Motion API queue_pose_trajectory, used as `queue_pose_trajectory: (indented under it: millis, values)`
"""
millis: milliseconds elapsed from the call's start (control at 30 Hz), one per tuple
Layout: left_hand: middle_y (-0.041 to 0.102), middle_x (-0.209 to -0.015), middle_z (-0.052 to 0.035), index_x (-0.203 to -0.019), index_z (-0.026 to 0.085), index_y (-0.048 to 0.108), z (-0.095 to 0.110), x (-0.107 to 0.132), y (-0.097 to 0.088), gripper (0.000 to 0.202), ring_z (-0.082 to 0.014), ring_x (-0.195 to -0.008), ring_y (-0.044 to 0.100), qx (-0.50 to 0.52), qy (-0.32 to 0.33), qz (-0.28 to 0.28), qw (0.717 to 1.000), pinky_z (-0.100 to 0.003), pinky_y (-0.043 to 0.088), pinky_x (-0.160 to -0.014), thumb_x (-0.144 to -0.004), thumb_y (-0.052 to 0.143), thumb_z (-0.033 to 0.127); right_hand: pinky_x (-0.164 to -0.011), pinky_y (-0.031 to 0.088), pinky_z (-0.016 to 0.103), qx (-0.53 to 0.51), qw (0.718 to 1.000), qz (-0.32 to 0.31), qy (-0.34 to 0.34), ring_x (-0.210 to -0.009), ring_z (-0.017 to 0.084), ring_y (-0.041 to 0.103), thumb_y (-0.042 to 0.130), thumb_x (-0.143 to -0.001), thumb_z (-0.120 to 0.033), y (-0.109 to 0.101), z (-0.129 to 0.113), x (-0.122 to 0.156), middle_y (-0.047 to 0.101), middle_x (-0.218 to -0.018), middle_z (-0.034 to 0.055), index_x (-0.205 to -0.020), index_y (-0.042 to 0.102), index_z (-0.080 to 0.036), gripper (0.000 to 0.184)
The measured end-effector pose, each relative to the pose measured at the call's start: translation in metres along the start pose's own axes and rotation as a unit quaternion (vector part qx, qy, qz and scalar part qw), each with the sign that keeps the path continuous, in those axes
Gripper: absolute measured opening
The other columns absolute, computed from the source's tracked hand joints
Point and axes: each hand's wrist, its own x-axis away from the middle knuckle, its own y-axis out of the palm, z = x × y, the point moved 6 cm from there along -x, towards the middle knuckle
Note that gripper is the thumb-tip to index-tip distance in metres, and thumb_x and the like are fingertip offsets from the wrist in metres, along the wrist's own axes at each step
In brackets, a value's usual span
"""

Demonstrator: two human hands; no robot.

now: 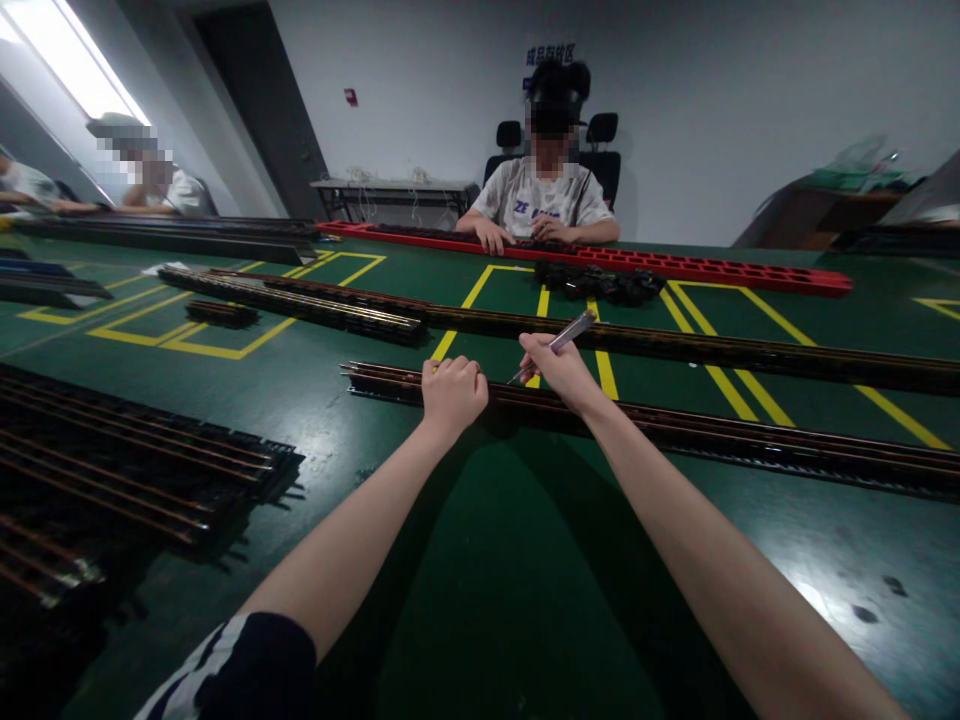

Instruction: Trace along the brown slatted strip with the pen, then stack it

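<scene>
One slim metal tool (574, 330), pinched in right hand (551, 365): long axis slanting, tip pointing down-left to strip, butt up-right; tip contact cannot be told. One long dark strip (712, 432) under both hands, axis running left-right, left end just past left hand (454, 395), right end beyond view. Left hand's fingers curled over strip, gripping it. Beyond hands: one red frame (750, 270), roughly parallel to strip; one co-worker (551, 200) behind it, two hands there.
</scene>
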Motion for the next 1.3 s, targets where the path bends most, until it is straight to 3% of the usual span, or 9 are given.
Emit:
queue_pose_trajectory:
  millis: [200,333,433,933,1300]
  values:
    - [0.069,-0.085,-0.0079,-0.075,0.017,0.065,0.001,0.000,-0.002,0.028,-0.0236,-0.083,0.061,-0.002,-0.004,-0.006,1.000,-0.040,0.032,-0.083,-0.085,0.039,0.021,-0.053,0.043,0.023,-0.002,1.000,-0.008,-0.011,-0.048,0.010,0.054,0.057,-0.079,-0.048,0.011,-0.002,0.003,0.052,-0.049,-0.0026,-0.054,0.051,-0.018,0.039]
    - [0.069,-0.082,-0.0083,-0.073,0.017,0.064,0.001,0.000,-0.003,0.030,-0.0237,-0.083,0.061,-0.011,-0.005,-0.016,1.000,-0.040,0.033,-0.081,-0.086,0.038,0.024,-0.052,0.041,0.022,0.023,0.998,-0.060,-0.023,-0.054,0.011,0.056,0.062,-0.075,-0.047,0.033,-0.003,0.005,0.053,-0.052,-0.0027,-0.052,0.046,-0.019,0.040]
    - [0.069,-0.083,-0.0082,-0.075,0.017,0.065,0.001,-0.001,-0.003,0.030,-0.0235,-0.083,0.062,-0.012,-0.007,-0.018,1.000,-0.040,0.033,-0.080,-0.087,0.038,0.024,-0.051,0.041,0.022,0.018,0.999,-0.032,-0.006,-0.052,0.012,0.058,0.062,-0.075,-0.047,0.036,0.000,0.003,0.050,-0.049,-0.0035,-0.053,0.047,-0.018,0.039]
    - [0.070,-0.084,-0.0072,-0.075,0.016,0.065,0.001,0.001,-0.002,0.030,-0.0223,-0.080,0.062,-0.012,0.004,-0.006,1.000,-0.039,0.034,-0.081,-0.086,0.038,0.021,-0.045,0.041,0.020,-0.010,0.996,0.056,0.063,-0.038,0.010,0.054,0.053,-0.081,-0.027,0.000,0.006,0.000,0.044,-0.037,-0.0046,-0.049,0.053,-0.017,0.033]
    - [0.070,-0.083,-0.0068,-0.075,0.017,0.065,0.001,0.000,-0.001,0.031,-0.0222,-0.080,0.062,-0.002,0.005,-0.007,1.000,-0.038,0.035,-0.080,-0.087,0.036,0.022,-0.040,0.038,0.020,-0.016,0.996,0.056,0.069,-0.033,0.007,0.045,0.053,-0.077,-0.025,-0.007,0.009,0.000,0.044,-0.037,-0.0041,-0.045,0.053,-0.016,0.033]
